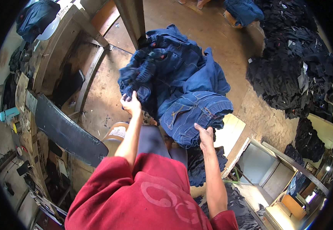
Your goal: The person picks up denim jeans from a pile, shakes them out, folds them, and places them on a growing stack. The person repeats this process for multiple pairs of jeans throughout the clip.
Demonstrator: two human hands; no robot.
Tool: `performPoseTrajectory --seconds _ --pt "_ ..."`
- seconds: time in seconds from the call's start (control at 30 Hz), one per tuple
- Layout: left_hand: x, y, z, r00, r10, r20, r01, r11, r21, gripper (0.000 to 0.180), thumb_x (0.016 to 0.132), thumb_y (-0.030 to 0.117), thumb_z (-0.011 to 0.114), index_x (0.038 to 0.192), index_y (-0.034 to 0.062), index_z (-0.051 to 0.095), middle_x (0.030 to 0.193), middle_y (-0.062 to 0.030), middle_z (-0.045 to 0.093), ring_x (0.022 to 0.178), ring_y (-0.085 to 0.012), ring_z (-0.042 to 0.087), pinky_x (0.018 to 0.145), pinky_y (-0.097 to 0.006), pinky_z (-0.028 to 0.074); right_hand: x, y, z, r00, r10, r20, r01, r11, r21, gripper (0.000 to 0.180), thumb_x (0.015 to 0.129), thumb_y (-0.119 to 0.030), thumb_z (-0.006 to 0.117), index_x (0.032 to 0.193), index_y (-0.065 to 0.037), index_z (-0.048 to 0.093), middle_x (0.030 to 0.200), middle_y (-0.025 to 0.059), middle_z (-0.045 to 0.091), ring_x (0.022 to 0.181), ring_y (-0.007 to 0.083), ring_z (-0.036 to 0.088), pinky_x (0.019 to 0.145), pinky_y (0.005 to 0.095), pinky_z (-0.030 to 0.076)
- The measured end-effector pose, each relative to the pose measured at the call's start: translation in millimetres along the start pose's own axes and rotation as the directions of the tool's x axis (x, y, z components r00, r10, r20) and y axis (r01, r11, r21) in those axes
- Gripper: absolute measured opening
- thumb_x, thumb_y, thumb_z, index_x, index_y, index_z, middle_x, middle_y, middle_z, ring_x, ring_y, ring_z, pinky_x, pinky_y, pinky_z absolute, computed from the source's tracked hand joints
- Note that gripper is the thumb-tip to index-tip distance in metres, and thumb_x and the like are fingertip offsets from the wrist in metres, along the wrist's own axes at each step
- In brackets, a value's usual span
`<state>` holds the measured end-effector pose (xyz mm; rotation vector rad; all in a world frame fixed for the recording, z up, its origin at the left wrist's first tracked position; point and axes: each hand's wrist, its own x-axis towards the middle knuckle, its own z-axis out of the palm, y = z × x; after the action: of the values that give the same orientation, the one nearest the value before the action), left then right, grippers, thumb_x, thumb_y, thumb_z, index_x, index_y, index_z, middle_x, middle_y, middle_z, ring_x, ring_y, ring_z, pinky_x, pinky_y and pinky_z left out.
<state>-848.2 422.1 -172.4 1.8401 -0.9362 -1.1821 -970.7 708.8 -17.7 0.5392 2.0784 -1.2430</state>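
Observation:
A heap of blue denim jeans (pixel 181 65) lies on the wooden floor in front of me. My right hand (pixel 206 137) grips the elastic-looking gathered waistband of a pair of jeans (pixel 185 117), thumb on top; stitched seams and a pocket show on it. To the left, my left hand (pixel 131 103) has its fingers curled at the edge of a darker denim piece (pixel 139 82), which is slightly blurred. It appears to pinch that cloth; the fingertips are partly hidden.
Large piles of black cloth (pixel 292 65) lie on the right. A wooden post (pixel 132 21) stands beyond the heap. Left are a wooden frame (pixel 91 78) and a long dark curved panel (pixel 68 128). A round container (pixel 116 132) sits by my leg. Another person's feet (pixel 201 3) show at the top.

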Motion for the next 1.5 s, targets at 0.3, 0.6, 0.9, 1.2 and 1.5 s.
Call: performPoseTrajectory --seconds 0.3,0.6,0.9,1.2,1.5 --pt "-131.3 65.3 -65.8 -0.626 0.083 0.776 -0.549 0.660 -0.513 0.046 0.078 0.013 0.084 0.124 0.0126 0.077 0.101 -0.0115 0.068 0.096 -0.0323 0.069 0.085 -0.042 0.058 1.2 16.4 -3.7 0.961 -0.056 0.270 0.021 0.991 0.133 0.046 0.088 -0.021 0.089 0.124 -0.001 0.070 0.119 0.0065 0.074 0.107 0.0163 0.068 0.097 0.0345 0.052" --pt "156.8 0.2 65.1 0.986 -0.008 0.166 -0.068 0.891 0.449 0.145 0.072 0.071 0.087 0.164 -0.0100 0.009 0.160 -0.0371 0.040 0.147 -0.0460 0.046 0.124 -0.046 0.035 25.1 76.8 -0.9 0.996 0.062 0.066 -0.074 0.978 0.194 0.060 0.086 -0.016 0.085 0.139 0.000 0.061 0.131 0.0105 0.070 0.118 0.0249 0.066 0.105 0.0393 0.049" --pt "-61.9 81.7 -16.5 0.123 0.713 0.691 -0.864 0.419 -0.279 0.017 0.078 0.000 0.077 0.094 -0.0002 0.074 0.092 -0.0173 0.070 0.092 -0.0345 0.068 0.087 -0.042 0.053 43.9 85.1 -20.2 0.990 0.109 0.094 -0.129 0.961 0.244 0.051 0.085 -0.016 0.086 0.130 0.000 0.068 0.125 0.0101 0.073 0.111 0.0249 0.069 0.098 0.0401 0.054" --pt "44.8 31.3 13.1 0.739 0.392 0.548 -0.611 0.733 0.300 0.073 0.086 0.054 0.081 0.134 0.0001 0.068 0.135 -0.0260 0.066 0.127 -0.0415 0.062 0.111 -0.050 0.046 101.7 151.5 -80.8 0.862 -0.027 0.507 -0.240 0.858 0.454 0.059 0.110 -0.043 0.050 0.156 -0.006 0.048 0.151 0.0106 0.059 0.136 0.0281 0.058 0.115 0.0425 0.048" --pt "137.1 -1.0 54.0 0.881 -0.206 0.426 0.079 0.951 0.298 0.095 0.077 0.040 0.094 0.146 -0.0118 0.055 0.136 -0.0279 0.068 0.125 -0.0314 0.067 0.109 -0.038 0.050 122.6 186.4 -90.7 0.881 0.153 0.448 -0.358 0.835 0.418 0.062 0.112 -0.050 0.040 0.161 -0.012 0.041 0.159 0.0085 0.051 0.142 0.0299 0.052 0.117 0.0480 0.045"
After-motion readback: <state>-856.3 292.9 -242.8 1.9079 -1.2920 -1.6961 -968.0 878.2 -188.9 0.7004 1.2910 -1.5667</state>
